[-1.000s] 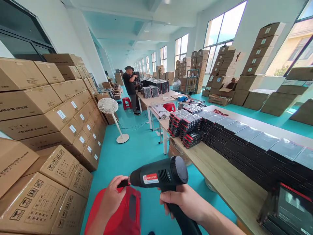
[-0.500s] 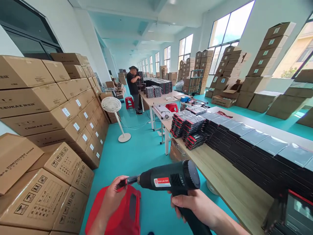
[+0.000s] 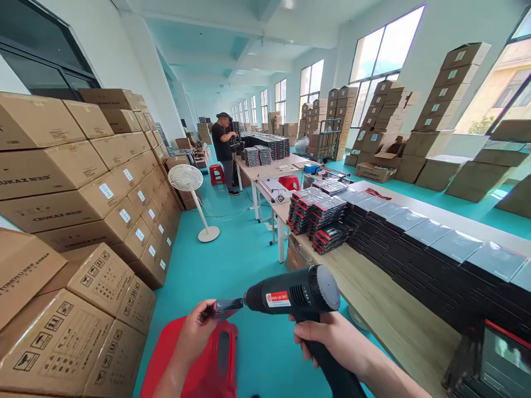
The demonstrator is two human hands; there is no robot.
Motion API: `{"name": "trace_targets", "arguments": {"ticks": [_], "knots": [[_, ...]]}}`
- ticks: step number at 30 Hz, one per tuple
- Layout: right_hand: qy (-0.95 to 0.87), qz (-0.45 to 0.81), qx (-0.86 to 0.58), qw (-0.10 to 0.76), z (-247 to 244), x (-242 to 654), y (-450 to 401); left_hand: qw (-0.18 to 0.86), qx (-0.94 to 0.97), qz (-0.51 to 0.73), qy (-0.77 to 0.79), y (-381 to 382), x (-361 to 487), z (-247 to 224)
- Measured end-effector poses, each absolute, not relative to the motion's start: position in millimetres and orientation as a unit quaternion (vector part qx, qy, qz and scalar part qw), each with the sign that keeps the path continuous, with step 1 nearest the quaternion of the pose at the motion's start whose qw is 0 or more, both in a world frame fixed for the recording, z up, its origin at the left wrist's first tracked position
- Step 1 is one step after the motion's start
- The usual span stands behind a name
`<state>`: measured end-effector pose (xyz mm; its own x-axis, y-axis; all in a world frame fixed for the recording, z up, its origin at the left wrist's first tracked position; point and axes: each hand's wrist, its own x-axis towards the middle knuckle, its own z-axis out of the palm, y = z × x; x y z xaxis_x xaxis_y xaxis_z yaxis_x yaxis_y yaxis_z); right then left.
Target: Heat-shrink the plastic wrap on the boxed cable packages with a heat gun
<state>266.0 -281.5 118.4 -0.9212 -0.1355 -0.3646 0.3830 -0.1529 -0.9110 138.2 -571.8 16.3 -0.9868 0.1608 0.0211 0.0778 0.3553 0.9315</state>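
Observation:
My left hand (image 3: pixel 196 330) is closed on one end of a flat, dark, shiny package (image 3: pixel 227 307), held above a red plastic stool (image 3: pixel 188 376). My right hand (image 3: pixel 321 334) wraps round the handle of a black heat gun (image 3: pixel 292 290) with a red and white label. The gun lies level, and its nozzle points left at the package's near end, close to it. Below the hands is the turquoise floor.
Stacked cartons (image 3: pixel 70 204) line the left side. At the right, a long table (image 3: pixel 381 293) bears rows of black packages (image 3: pixel 398 249) and piled wrapped packs (image 3: pixel 317 213). A white fan (image 3: pixel 199 213) stands ahead; a person (image 3: pixel 224 149) stands at a farther table.
The heat gun has shifted slightly right. More of the package in my left hand now shows, its flat face turned further into view. The surroundings have shifted slightly left in the picture.

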Motion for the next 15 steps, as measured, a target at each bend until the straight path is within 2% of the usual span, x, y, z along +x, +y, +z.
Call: {"name": "trace_targets", "arguments": {"ticks": [2,7,15], "knots": [[0.601,-0.772,0.08,0.191,116.5,266.5,-275.0,0.058,0.049,0.604,0.793,-572.0,138.9,16.1],[0.58,-0.795,0.112,0.14,108.9,263.6,-271.5,0.083,-0.026,0.684,0.724,-571.6,138.9,8.6],[0.597,-0.782,0.042,0.174,120.9,257.1,-278.6,0.13,-0.108,0.788,0.593,-564.9,137.6,-0.7]]}}
